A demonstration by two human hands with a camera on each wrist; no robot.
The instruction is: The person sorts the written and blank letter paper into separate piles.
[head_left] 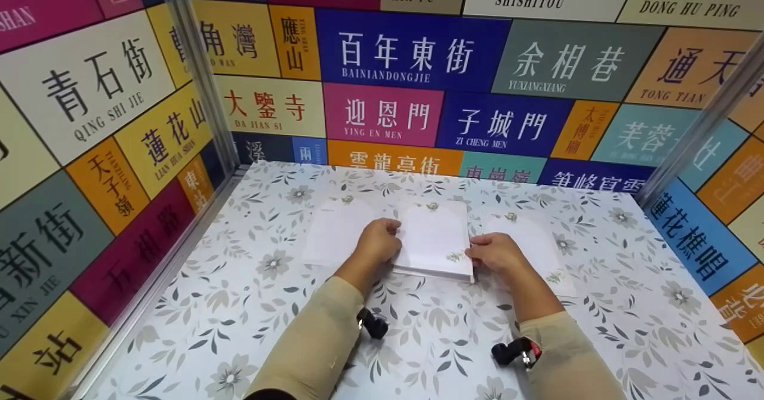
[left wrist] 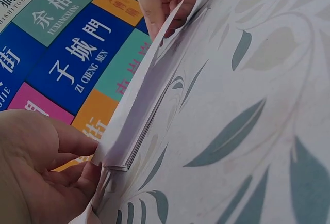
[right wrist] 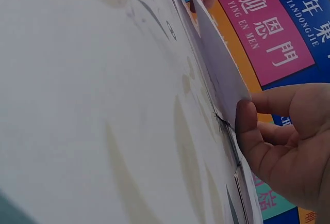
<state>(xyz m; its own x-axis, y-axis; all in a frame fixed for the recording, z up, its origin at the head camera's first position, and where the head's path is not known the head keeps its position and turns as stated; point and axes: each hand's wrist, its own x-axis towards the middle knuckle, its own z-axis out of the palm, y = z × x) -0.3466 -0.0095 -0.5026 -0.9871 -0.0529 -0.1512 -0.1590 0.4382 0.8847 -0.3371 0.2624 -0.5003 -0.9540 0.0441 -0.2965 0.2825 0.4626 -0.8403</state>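
A white sheet of paper (head_left: 431, 233) with a small printed plant motif at its top and lower right is in the middle of the table. My left hand (head_left: 379, 243) pinches its left edge between thumb and fingers. At the right edge, my right hand (head_left: 498, 252) pinches it near the lower corner. In the left wrist view the sheet (left wrist: 129, 100) tilts up along its near side, with layered paper edges (left wrist: 135, 149) beneath it. The right wrist view shows the same raised sheet (right wrist: 221, 53) between thumb and forefinger.
Similar pale sheets lie on either side, a left one (head_left: 337, 233) and a right one (head_left: 528, 239). A leaf-and-flower patterned cover (head_left: 227, 328) spreads over the table. Panels of colourful sign lettering (head_left: 412, 48) stand behind and at both sides, with metal posts (head_left: 200, 71) at the corners.
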